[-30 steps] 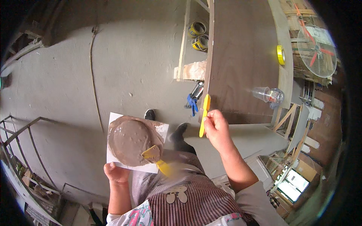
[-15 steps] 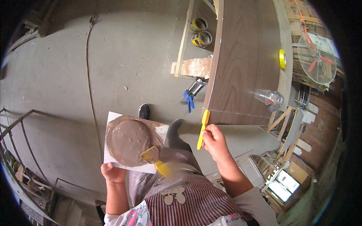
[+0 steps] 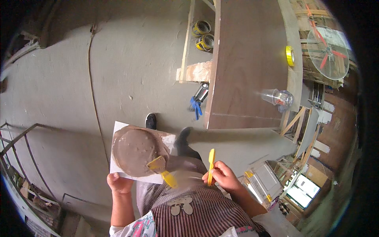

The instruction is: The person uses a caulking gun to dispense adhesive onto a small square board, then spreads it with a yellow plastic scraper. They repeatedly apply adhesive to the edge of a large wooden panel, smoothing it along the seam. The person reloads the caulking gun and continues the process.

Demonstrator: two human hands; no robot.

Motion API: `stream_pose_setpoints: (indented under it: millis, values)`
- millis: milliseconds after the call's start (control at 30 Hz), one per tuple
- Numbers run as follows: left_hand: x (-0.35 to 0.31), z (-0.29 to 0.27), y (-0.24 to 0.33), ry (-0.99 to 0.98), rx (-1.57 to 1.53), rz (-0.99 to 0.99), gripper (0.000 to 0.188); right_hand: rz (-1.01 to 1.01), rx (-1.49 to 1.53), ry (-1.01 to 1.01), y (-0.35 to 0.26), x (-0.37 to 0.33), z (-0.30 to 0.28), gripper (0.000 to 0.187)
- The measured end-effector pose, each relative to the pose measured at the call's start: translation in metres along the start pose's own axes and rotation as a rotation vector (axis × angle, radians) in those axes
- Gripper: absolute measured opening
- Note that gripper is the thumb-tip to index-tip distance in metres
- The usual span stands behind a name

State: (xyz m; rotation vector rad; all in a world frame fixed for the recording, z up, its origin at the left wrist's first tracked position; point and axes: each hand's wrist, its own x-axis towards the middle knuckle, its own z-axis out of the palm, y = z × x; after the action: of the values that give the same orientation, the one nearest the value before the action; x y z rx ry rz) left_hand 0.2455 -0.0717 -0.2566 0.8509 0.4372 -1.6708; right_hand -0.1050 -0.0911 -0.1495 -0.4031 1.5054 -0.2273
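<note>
My left hand [image 3: 120, 183] grips the near-left edge of a white board [image 3: 152, 178], its thumb on top. Spread across the board is a thick round mass of grey-brown paste [image 3: 136, 149]. A yellow putty knife [image 3: 169, 179] rests with its blade on the paste and its handle jutting over the board's near edge toward my apron. In front of my apron, my right hand [image 3: 224, 176] closes round a slim yellow plastic spatula [image 3: 211, 161], held upright and apart from the board.
Ahead to the right stands a brown wood-grain panel [image 3: 248, 67], bearing clear plastic cups [image 3: 278, 98] and a yellow tape roll [image 3: 290, 55]. Beside it are tins [image 3: 205, 42] and a blue-handled caulking gun [image 3: 196, 106]. A clear-lidded box [image 3: 263, 181] and a fan [image 3: 328, 52] stand right.
My right hand has drawn the yellow spatula back from the panel's near corner toward my apron. The clear-lidded box shows more fully. The board and putty knife have barely moved.
</note>
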Motion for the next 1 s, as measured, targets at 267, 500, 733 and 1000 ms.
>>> stream_pose_setpoints:
  millis: [267,500,733,1000]
  values:
    - [0.0,0.052,-0.043,-0.208,0.113,-0.165,0.078,-0.259,0.3,0.343,0.024,-0.019,-0.029,0.008]
    - [0.004,0.102,-0.139,-0.403,0.184,-0.406,0.066,-0.514,0.392,0.485,0.041,-0.041,-0.104,0.01]
    - [0.009,0.123,-0.241,-0.617,0.131,-0.436,0.051,-0.491,0.357,0.653,0.067,-0.066,-0.2,0.017]
    - [0.001,0.132,-0.293,-0.601,0.07,-0.285,0.049,-0.656,-0.088,0.62,0.08,-0.03,-0.306,0.016]
